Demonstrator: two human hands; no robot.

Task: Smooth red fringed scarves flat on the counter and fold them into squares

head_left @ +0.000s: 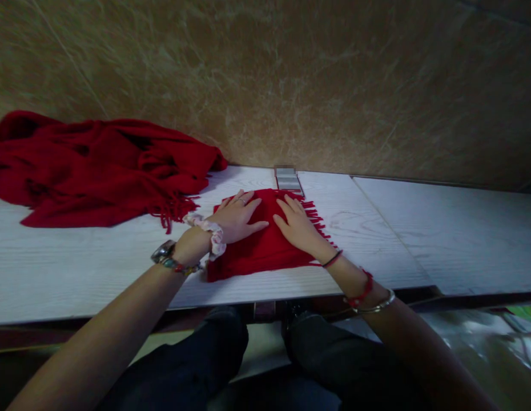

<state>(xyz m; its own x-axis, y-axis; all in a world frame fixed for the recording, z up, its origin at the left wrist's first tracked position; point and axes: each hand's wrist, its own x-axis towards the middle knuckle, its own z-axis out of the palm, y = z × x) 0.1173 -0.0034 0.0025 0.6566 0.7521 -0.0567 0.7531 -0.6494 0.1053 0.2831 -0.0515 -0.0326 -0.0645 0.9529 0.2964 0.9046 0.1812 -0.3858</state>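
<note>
A folded red scarf (261, 248) lies flat in front of me, its fringe along the right edge. My left hand (237, 218) rests palm down on the scarf's left part, fingers spread, with a ring on one finger. On the right part lies my right hand (297, 227), also flat with its fingers apart. Neither hand grips the cloth. A second red fringed cloth (107, 171) is heaped loosely to the left, apart from both hands. Just beyond the folded scarf sits a small flat rectangular thing (288, 179), grey with a red edge; its kind is unclear.
The white wood-grain tabletop (89, 274) runs across the view, with a seam (385, 220) to the right. A brown marbled wall (265, 85) stands behind it. My legs (218, 348) are below the front edge. Shiny clear plastic (483, 348) shows at the lower right.
</note>
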